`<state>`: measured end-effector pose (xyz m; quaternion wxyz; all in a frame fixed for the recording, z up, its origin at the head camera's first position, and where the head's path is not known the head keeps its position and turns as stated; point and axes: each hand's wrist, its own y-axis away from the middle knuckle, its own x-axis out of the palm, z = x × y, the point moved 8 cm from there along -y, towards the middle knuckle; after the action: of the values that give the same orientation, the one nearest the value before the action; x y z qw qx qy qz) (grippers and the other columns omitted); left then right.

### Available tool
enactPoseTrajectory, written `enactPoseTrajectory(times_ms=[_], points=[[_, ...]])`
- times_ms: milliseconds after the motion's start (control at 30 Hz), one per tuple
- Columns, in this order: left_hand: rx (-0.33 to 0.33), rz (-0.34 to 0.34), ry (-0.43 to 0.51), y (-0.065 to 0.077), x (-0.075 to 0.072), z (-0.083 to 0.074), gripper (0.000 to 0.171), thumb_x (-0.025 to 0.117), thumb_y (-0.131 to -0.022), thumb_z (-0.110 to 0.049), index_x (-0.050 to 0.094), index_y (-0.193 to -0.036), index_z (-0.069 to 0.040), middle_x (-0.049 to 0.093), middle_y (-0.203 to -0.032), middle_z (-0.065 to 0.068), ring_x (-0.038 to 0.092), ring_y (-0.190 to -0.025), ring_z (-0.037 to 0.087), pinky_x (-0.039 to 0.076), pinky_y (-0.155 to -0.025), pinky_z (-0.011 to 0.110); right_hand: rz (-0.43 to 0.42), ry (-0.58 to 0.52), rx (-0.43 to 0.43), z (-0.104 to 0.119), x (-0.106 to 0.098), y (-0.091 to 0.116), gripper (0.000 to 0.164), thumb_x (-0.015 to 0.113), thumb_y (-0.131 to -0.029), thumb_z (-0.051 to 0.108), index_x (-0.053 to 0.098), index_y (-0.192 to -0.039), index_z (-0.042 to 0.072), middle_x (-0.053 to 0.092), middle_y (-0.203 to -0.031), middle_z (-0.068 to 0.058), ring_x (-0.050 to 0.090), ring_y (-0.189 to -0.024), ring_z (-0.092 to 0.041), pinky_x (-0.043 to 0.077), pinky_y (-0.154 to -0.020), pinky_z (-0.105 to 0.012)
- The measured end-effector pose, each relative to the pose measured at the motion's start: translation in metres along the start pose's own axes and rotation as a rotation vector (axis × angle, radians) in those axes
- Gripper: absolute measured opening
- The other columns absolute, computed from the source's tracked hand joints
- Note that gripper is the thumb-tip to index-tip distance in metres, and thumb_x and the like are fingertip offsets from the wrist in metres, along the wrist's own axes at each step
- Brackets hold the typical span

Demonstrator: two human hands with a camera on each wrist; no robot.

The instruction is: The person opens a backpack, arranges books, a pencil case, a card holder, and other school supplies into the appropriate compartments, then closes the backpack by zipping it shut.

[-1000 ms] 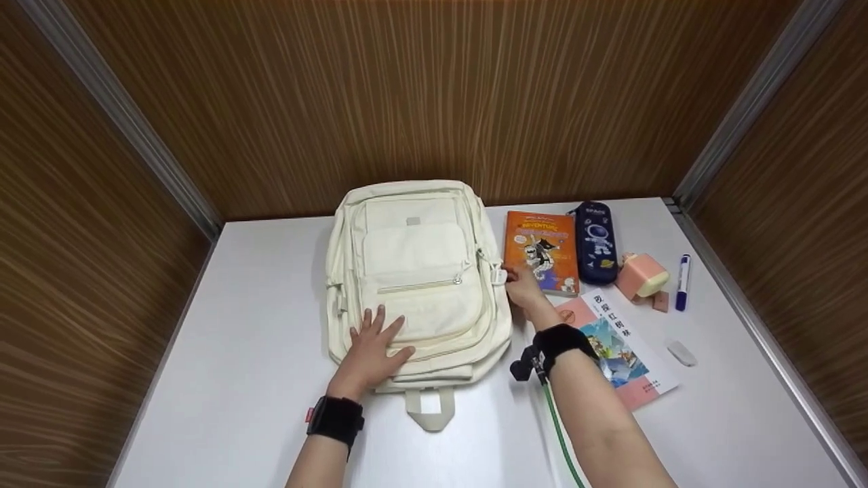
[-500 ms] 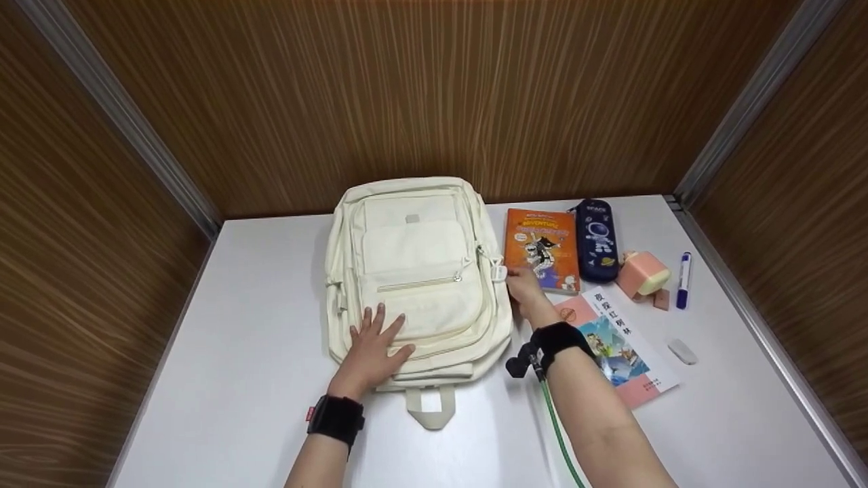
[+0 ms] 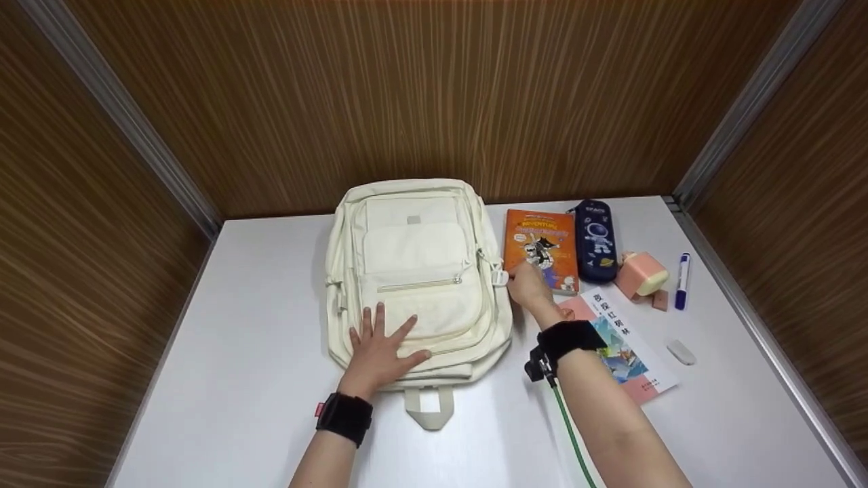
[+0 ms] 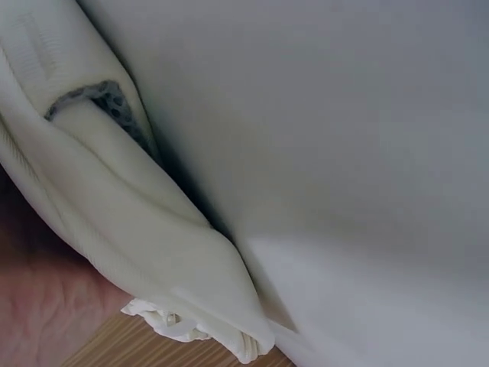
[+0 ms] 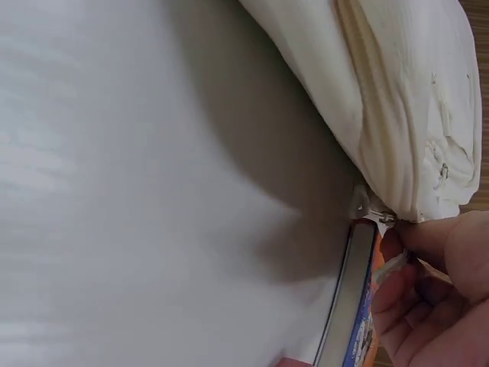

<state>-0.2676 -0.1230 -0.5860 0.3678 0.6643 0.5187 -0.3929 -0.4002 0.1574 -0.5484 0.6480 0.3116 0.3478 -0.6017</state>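
A cream backpack (image 3: 420, 251) lies on the white table with its grey carry loop (image 3: 432, 410) toward me. My left hand (image 3: 380, 352) rests flat on its lower front, fingers spread; only the heel of that hand shows in the left wrist view. At the pack's right side, my right hand (image 3: 531, 288) pinches a small zipper pull (image 5: 393, 266) between thumb and fingers, close to a metal slider (image 5: 382, 218). A white plastic buckle (image 3: 500, 277) sits just left of those fingers. Beneath the right hand lies an orange book (image 3: 539, 234).
Right of the orange book are a navy pencil case (image 3: 597, 237), a pink and cream cube-shaped item (image 3: 643, 274), a marker (image 3: 683, 281), a pale eraser-like piece (image 3: 681, 352) and a pink-edged book (image 3: 620, 346). Wood-grain panels (image 3: 434, 102) enclose the table.
My left hand has slid slightly to the right on the pack. My right wrist has shifted a little right and turned, its fingers staying beside the buckle. The backpack stays in place.
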Motion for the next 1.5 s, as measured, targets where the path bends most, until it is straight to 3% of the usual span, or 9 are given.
enactPoseTrajectory(times_ms=[267,433,633,800,933,1067,1167,1400,1500], points=[[-0.017,-0.002,-0.001,-0.001,-0.002,-0.002,0.081,0.044,-0.082,-0.082,0.039,-0.150,-0.039,-0.001,-0.160,0.024,-0.008,-0.143,0.049,0.005,-0.106,0.072,0.105,0.188,-0.072,0.005,-0.004,0.011,0.016,0.061,-0.087,0.004,0.073,-0.078,0.007,0.069,-0.091,-0.016,0.065,-0.082,-0.032,0.050,-0.065,-0.046],[-0.020,-0.005,0.002,0.000,-0.003,-0.003,0.080,0.045,-0.082,-0.081,0.040,-0.149,-0.037,0.001,-0.160,0.025,-0.006,-0.143,0.050,0.006,-0.105,0.072,0.172,0.308,-0.109,0.013,-0.006,0.024,0.012,0.064,-0.086,0.006,0.070,-0.076,0.008,0.068,-0.080,-0.014,0.065,-0.074,-0.033,0.050,-0.057,-0.048],[-0.025,0.011,0.038,0.000,-0.001,-0.005,0.080,0.047,-0.082,-0.080,0.041,-0.149,-0.037,0.000,-0.160,0.024,-0.007,-0.144,0.048,0.005,-0.105,0.073,0.215,0.428,-0.182,0.022,-0.009,0.042,0.014,0.063,-0.082,0.005,0.067,-0.069,0.009,0.067,-0.077,-0.017,0.065,-0.073,-0.036,0.051,-0.058,-0.053],[-0.027,0.032,0.033,0.000,-0.001,-0.003,0.082,0.045,-0.081,-0.082,0.038,-0.150,-0.037,-0.002,-0.161,0.024,-0.008,-0.144,0.047,0.006,-0.105,0.072,0.318,0.405,-0.198,0.026,-0.007,0.057,0.020,0.060,-0.076,-0.001,0.058,-0.060,0.011,0.062,-0.069,-0.010,0.057,-0.063,-0.027,0.047,-0.053,-0.043],[-0.032,0.061,0.001,0.000,-0.003,-0.001,0.088,0.047,-0.078,-0.085,0.035,-0.151,-0.038,-0.005,-0.160,0.024,-0.010,-0.144,0.048,0.006,-0.106,0.072,0.368,0.380,-0.140,0.025,-0.006,0.064,0.021,0.058,-0.081,0.001,0.060,-0.063,0.010,0.060,-0.067,-0.007,0.054,-0.061,-0.024,0.043,-0.051,-0.040],[-0.029,0.055,-0.011,0.000,-0.004,-0.002,0.088,0.048,-0.078,-0.084,0.035,-0.151,-0.038,-0.005,-0.160,0.025,-0.009,-0.143,0.048,0.006,-0.105,0.073,0.361,0.409,-0.079,0.024,-0.004,0.066,0.015,0.057,-0.089,0.005,0.066,-0.077,0.005,0.063,-0.075,-0.012,0.057,-0.065,-0.026,0.045,-0.051,-0.044],[-0.030,0.042,-0.004,-0.001,-0.003,-0.003,0.086,0.047,-0.079,-0.083,0.036,-0.151,-0.037,-0.004,-0.160,0.026,-0.009,-0.143,0.049,0.005,-0.105,0.073,0.354,0.436,-0.083,0.025,-0.003,0.069,0.012,0.056,-0.088,0.001,0.067,-0.083,0.001,0.064,-0.079,-0.016,0.057,-0.065,-0.028,0.047,-0.051,-0.046],[-0.045,-0.007,0.027,-0.002,-0.005,-0.007,0.080,0.049,-0.082,-0.079,0.041,-0.149,-0.036,0.001,-0.160,0.026,-0.006,-0.144,0.049,0.006,-0.103,0.075,0.380,0.444,-0.116,0.028,-0.003,0.081,0.007,0.059,-0.080,0.001,0.065,-0.077,0.003,0.062,-0.077,-0.016,0.056,-0.065,-0.028,0.047,-0.060,-0.062],[-0.052,-0.004,0.037,-0.002,-0.006,-0.008,0.078,0.049,-0.083,-0.078,0.041,-0.149,-0.036,0.001,-0.160,0.026,-0.006,-0.143,0.049,0.006,-0.103,0.075,0.389,0.421,-0.169,0.034,-0.004,0.088,0.013,0.062,-0.078,0.002,0.059,-0.067,0.008,0.060,-0.069,-0.011,0.054,-0.061,-0.025,0.047,-0.057,-0.057]])
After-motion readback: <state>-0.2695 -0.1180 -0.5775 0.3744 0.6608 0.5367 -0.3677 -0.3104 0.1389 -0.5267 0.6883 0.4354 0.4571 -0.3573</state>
